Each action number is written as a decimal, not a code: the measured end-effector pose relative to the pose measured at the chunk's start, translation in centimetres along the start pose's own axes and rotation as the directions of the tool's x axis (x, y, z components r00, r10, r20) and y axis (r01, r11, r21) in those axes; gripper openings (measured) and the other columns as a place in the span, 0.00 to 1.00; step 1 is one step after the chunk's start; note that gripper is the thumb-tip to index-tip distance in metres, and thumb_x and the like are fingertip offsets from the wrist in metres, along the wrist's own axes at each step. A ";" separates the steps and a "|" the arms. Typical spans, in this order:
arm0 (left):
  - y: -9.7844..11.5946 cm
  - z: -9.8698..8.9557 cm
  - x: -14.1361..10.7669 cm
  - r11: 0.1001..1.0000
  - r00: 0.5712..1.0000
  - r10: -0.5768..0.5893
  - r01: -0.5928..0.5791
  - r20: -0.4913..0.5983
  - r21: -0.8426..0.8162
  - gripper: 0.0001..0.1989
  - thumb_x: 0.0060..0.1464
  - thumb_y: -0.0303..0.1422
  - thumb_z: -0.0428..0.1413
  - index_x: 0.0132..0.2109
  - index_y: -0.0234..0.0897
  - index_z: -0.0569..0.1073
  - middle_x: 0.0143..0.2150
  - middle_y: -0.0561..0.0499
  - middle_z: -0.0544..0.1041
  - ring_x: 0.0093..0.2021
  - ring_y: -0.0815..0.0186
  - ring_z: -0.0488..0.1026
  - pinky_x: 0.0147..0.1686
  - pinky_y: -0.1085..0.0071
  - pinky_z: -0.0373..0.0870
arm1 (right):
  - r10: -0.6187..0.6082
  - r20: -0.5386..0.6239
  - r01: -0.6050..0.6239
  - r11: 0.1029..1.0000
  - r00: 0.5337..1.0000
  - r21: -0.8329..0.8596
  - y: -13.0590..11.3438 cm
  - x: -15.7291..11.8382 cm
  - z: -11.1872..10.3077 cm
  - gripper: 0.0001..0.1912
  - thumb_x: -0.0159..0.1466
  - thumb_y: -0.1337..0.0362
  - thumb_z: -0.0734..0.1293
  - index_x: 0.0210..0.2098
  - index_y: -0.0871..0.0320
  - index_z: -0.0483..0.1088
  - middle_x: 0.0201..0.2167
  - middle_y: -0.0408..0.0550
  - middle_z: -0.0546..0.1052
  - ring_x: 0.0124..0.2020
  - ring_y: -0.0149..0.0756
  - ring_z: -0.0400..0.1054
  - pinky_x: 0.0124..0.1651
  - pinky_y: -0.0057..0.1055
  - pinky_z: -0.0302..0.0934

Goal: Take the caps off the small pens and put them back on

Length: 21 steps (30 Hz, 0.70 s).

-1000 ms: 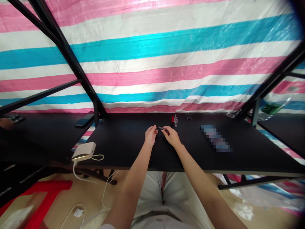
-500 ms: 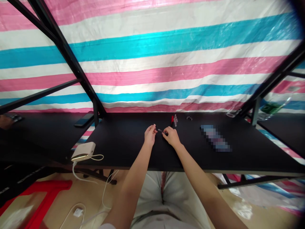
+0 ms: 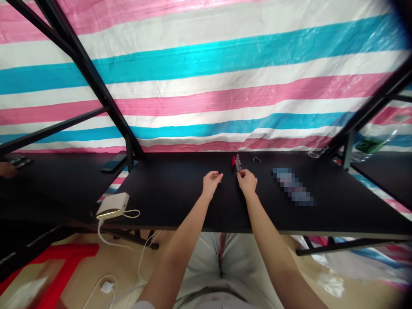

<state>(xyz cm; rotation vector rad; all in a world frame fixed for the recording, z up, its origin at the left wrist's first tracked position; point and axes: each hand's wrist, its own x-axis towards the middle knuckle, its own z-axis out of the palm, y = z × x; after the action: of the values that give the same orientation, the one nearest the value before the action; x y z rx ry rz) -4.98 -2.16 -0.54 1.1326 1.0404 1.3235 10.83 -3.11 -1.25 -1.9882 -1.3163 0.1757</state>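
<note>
My left hand (image 3: 212, 182) is over the black table (image 3: 167, 189), its fingers pinched on a small dark piece that is too small to name. To its right, my right hand (image 3: 247, 181) has its thumb and fingertips together at the near end of a row of small clear-grey pieces (image 3: 238, 163). Whether it grips one of them cannot be made out. Just left of that row is a small red object (image 3: 233, 162). A few tiny rings or beads (image 3: 256, 160) lie to the right of the row.
A white power bank (image 3: 113, 205) with cables sits at the table's left edge. A blurred flat object (image 3: 292, 186) lies on the right. Black frame bars (image 3: 119, 116) rise at both sides. Another person's hand (image 3: 7, 170) is at the far left, beyond a phone (image 3: 113, 162).
My right hand has moved right, away from my left hand, to the row of small pieces. My left hand has shifted slightly right. The dark stick-like piece between them no longer shows there.
</note>
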 end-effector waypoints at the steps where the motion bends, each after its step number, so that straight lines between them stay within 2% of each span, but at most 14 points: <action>1: -0.1 0.4 0.1 0.996 0.999 0.023 -0.026 0.037 0.083 0.13 0.39 0.35 0.60 0.33 0.32 0.71 0.26 0.53 0.71 0.25 0.73 0.67 0.28 0.75 0.66 | 0.001 0.006 -0.001 1.000 1.000 -0.005 0.1 0.1 0.1 0.08 0.55 0.61 0.60 0.31 0.56 0.68 0.28 0.44 0.73 0.34 0.36 0.64 0.34 0.29 0.48; 5: -0.3 2.5 1.1 0.891 0.979 0.131 -0.184 0.153 0.415 0.09 0.41 0.33 0.58 0.32 0.34 0.72 0.25 0.53 0.72 0.25 0.73 0.67 0.30 0.73 0.65 | 0.000 0.004 0.000 1.000 1.000 -0.028 0.4 0.4 0.5 0.08 0.55 0.60 0.61 0.31 0.57 0.68 0.28 0.45 0.72 0.33 0.36 0.64 0.32 0.29 0.47; 8: -0.2 3.9 2.1 0.799 0.972 0.166 -0.231 0.167 0.555 0.07 0.42 0.32 0.57 0.32 0.35 0.72 0.27 0.52 0.73 0.26 0.72 0.67 0.32 0.73 0.65 | -0.015 0.000 0.015 0.999 1.000 -0.045 0.5 0.5 0.6 0.08 0.55 0.60 0.61 0.30 0.57 0.69 0.28 0.46 0.72 0.32 0.35 0.63 0.32 0.29 0.47; 15: -1.2 5.5 3.0 0.640 0.968 0.230 -0.227 0.099 0.734 0.06 0.44 0.33 0.57 0.31 0.36 0.74 0.30 0.51 0.74 0.32 0.68 0.68 0.37 0.70 0.63 | -0.032 -0.007 0.031 0.996 0.999 -0.084 0.7 0.6 0.7 0.10 0.55 0.60 0.61 0.31 0.57 0.70 0.28 0.47 0.71 0.31 0.35 0.63 0.31 0.29 0.48; 21: -2.1 5.6 2.9 0.489 0.960 0.219 -0.262 0.173 0.832 0.06 0.45 0.35 0.57 0.31 0.38 0.74 0.30 0.50 0.73 0.36 0.64 0.66 0.37 0.68 0.61 | -0.022 0.011 0.023 0.994 1.000 -0.107 0.5 0.6 0.5 0.10 0.55 0.60 0.61 0.32 0.57 0.70 0.30 0.48 0.72 0.32 0.36 0.63 0.31 0.29 0.48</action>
<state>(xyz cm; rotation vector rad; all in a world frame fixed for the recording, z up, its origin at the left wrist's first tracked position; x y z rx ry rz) 0.94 0.73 -1.43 2.1120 1.6223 0.9425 11.27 -2.43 -1.82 -2.0632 -1.3799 0.1066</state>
